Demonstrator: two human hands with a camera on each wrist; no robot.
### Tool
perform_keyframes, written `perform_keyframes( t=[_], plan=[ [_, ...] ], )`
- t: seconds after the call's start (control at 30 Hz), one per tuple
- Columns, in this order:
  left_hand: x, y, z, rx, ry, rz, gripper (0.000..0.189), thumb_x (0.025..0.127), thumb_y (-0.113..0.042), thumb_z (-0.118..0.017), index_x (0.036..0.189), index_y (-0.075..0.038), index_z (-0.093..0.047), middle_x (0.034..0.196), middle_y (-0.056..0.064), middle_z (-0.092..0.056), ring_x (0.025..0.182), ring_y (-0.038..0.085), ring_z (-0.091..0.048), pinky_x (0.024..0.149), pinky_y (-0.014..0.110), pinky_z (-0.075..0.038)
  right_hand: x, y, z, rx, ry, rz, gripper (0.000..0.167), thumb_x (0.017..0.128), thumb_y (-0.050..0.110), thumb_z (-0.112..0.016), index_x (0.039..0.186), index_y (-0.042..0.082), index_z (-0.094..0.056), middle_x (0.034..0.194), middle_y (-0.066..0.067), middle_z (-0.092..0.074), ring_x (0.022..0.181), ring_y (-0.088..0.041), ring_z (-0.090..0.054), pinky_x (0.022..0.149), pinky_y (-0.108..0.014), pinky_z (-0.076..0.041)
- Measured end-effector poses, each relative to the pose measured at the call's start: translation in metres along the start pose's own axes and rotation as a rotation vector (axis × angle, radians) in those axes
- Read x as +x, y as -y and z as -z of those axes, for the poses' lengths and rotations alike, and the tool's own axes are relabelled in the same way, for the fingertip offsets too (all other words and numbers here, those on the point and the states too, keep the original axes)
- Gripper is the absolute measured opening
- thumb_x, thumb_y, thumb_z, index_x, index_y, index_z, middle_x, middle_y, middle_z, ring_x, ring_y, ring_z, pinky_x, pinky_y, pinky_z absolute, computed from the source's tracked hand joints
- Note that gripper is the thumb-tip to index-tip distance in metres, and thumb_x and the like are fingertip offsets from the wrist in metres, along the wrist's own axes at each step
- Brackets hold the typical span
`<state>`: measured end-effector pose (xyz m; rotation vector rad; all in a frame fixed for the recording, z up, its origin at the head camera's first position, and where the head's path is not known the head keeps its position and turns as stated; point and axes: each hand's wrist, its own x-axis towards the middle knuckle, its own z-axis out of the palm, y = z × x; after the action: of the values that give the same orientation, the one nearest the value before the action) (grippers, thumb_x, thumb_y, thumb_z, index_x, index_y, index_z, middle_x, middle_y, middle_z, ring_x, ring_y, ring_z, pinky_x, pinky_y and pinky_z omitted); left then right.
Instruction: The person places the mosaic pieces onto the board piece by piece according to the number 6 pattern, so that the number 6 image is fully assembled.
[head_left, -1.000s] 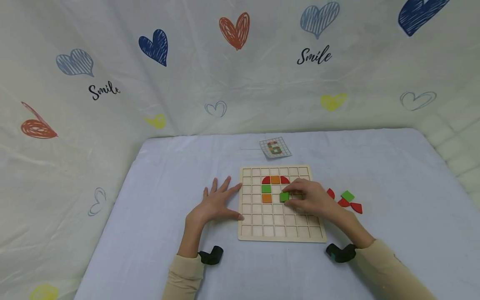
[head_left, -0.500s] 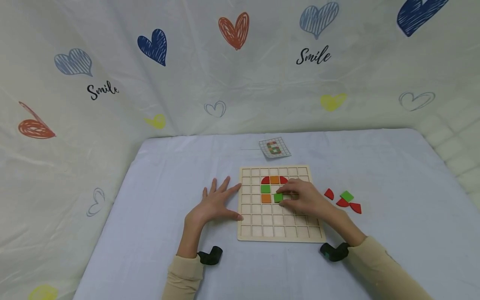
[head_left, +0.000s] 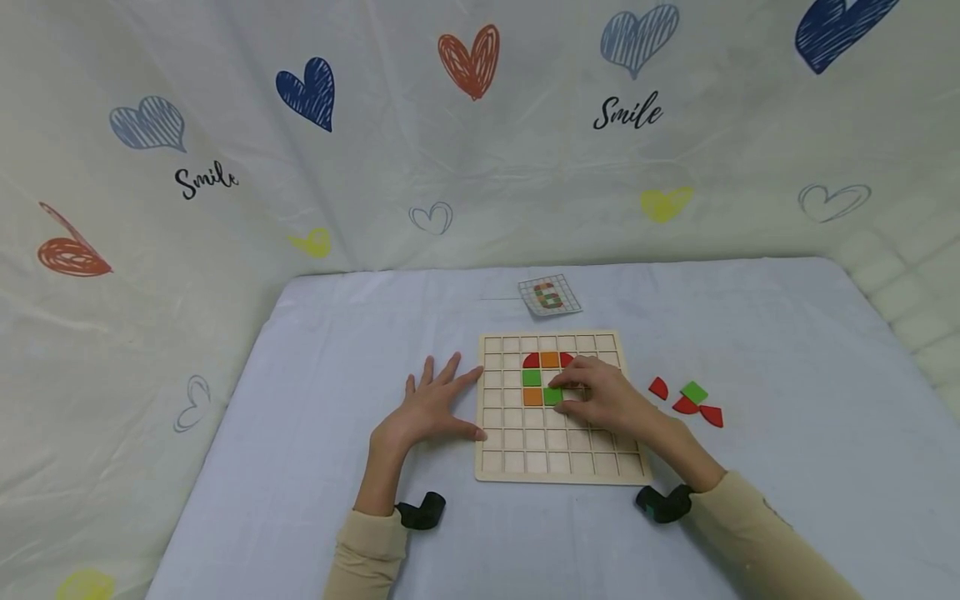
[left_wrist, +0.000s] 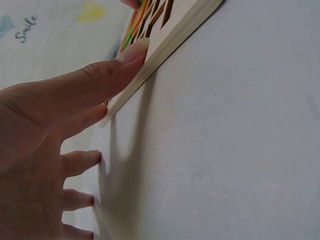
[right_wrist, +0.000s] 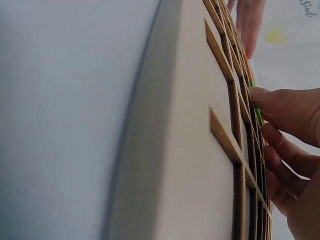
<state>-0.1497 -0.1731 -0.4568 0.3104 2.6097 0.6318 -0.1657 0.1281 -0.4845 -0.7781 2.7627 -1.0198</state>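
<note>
A wooden grid board [head_left: 525, 462] lies on the table, with red, orange and green tiles set in its cells. My right hand [head_left: 603, 396] pinches a green square tile [head_left: 552, 396] between thumb and fingers, right beside an orange tile [head_left: 532, 397]. In the right wrist view the thumb [right_wrist: 280, 107] and fingertips meet at the green tile's edge. My left hand [head_left: 427, 412] is spread at the board's left side, thumb and index fingertip touching its edge. The left wrist view shows that thumb [left_wrist: 132, 52] resting on the wooden rim.
Right of the board lie a loose green tile [head_left: 694, 392] and several red quarter-round tiles [head_left: 712, 415]. Behind the board sits a pattern card [head_left: 550, 296] with a coloured design. A curtain [head_left: 375, 167] printed with hearts hangs at the table's back edge.
My right hand has slid left across the board with the green square, which now sits against the orange tile. My left hand has stayed in place.
</note>
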Motion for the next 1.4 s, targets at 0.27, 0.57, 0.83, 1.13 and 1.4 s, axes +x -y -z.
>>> perform_keyframes(
  t=[0.27,0.57,0.83,1.13,1.4],
  plan=[
    [0.0,-0.002,0.0,0.0,0.002,-0.006,0.099,0.078,-0.047,-0.088,0.161,-0.031,-0.037,0.174,0.008,-0.01,0.158,0.046,0.007,0.121,0.072,0.0,-0.005,-0.001,0.002,-0.007,-0.028,0.012,0.026,0.082,0.011,-0.086,0.108,0.011,-0.078,0.104,-0.001,-0.07,0.096,-0.02,-0.06,0.084,-0.038,-0.055],
    [0.001,-0.003,-0.001,0.004,0.007,0.004,0.099,0.078,-0.048,-0.088,0.161,-0.031,-0.037,0.174,0.008,-0.011,0.158,0.046,0.008,0.121,0.072,-0.001,-0.02,-0.007,0.013,-0.018,-0.069,-0.035,0.023,0.084,0.01,-0.083,0.107,0.012,-0.078,0.106,-0.001,-0.071,0.097,-0.02,-0.061,0.083,-0.038,-0.055],
    [-0.001,-0.002,-0.002,0.0,0.003,0.006,0.099,0.078,-0.048,-0.088,0.161,-0.03,-0.038,0.174,0.009,-0.011,0.158,0.046,0.008,0.121,0.073,-0.001,-0.033,-0.014,0.027,-0.072,-0.101,-0.035,0.024,0.083,0.009,-0.085,0.106,0.01,-0.079,0.105,-0.003,-0.072,0.095,-0.021,-0.061,0.079,-0.036,-0.054],
    [0.0,-0.001,-0.002,-0.001,0.004,0.001,0.099,0.078,-0.048,-0.088,0.161,-0.031,-0.037,0.174,0.009,-0.01,0.158,0.046,0.008,0.121,0.073,0.0,-0.053,-0.033,0.038,-0.077,-0.221,0.031,0.028,0.077,0.0,-0.087,0.102,0.009,-0.078,0.099,-0.001,-0.073,0.087,-0.019,-0.061,0.073,-0.032,-0.054],
    [0.001,-0.002,-0.002,0.004,0.002,0.0,0.099,0.077,-0.048,-0.088,0.161,-0.03,-0.037,0.174,0.009,-0.011,0.158,0.047,0.007,0.12,0.074,-0.001,-0.073,-0.05,0.048,-0.109,-0.3,0.079,0.028,0.075,0.001,-0.089,0.1,0.01,-0.078,0.091,0.002,-0.07,0.073,-0.011,-0.055,0.061,-0.022,-0.049]
  ],
)
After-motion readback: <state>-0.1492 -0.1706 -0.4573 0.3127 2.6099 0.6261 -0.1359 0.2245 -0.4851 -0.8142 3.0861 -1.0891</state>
